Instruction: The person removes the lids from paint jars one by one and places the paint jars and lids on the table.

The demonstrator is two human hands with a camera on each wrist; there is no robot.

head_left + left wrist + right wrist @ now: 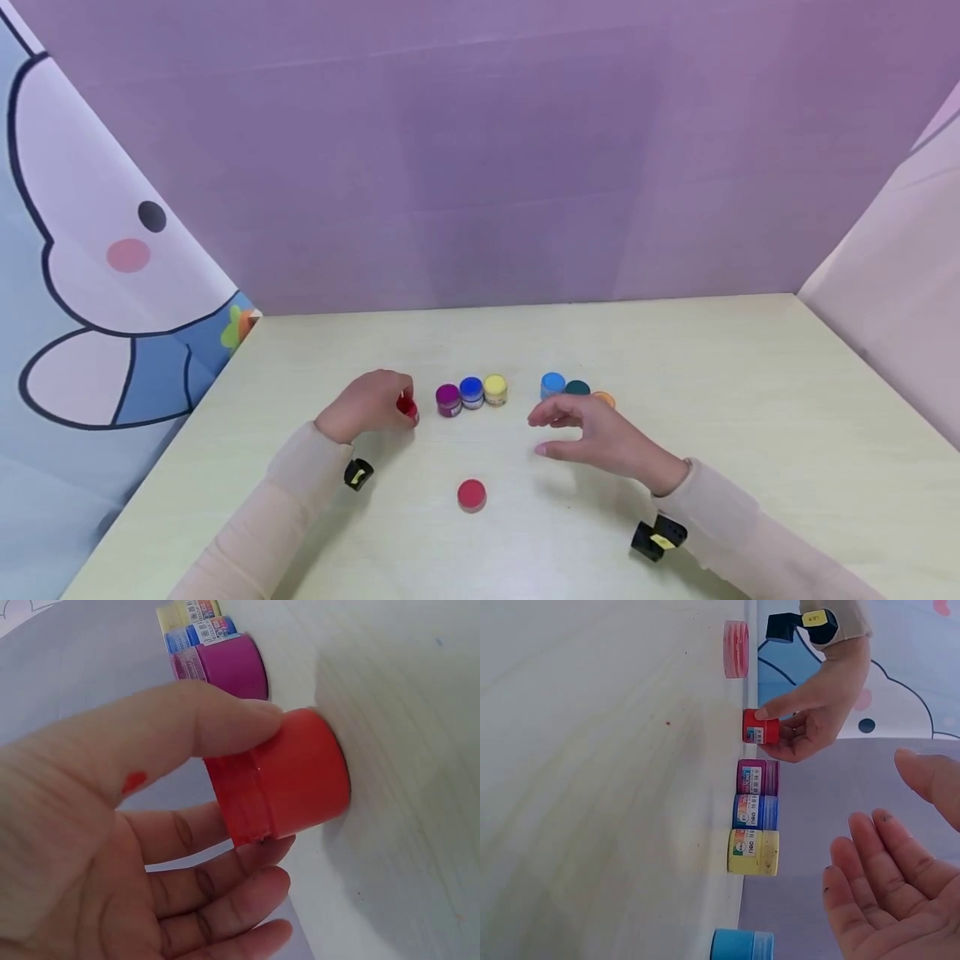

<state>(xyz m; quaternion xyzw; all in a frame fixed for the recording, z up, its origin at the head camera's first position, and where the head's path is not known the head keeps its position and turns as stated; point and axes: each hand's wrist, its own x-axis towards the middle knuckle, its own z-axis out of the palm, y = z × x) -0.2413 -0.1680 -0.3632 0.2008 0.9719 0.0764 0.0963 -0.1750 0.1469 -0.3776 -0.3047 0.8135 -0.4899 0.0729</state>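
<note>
A small red paint jar [304, 776] stands on the table, pinched between the thumb and fingers of my left hand [369, 405]. Its narrower red neck shows in the left wrist view, with no lid on it. A smear of red marks the skin near the thumb. Closer to me on the tabletop lies a round red lid [472, 495], apart from both hands. My right hand [600, 435] hovers above the table with fingers loosely spread and nothing in its grasp. Behind that hand are a light blue jar [552, 383], a dark green jar [577, 387] and a partly hidden orange jar [606, 399].
Just right of my left hand, a purple jar [448, 402], a blue jar [472, 393] and a yellow jar [495, 390] stand side by side, lids on. The pale wooden table [675, 350] ends at a purple backdrop [525, 167].
</note>
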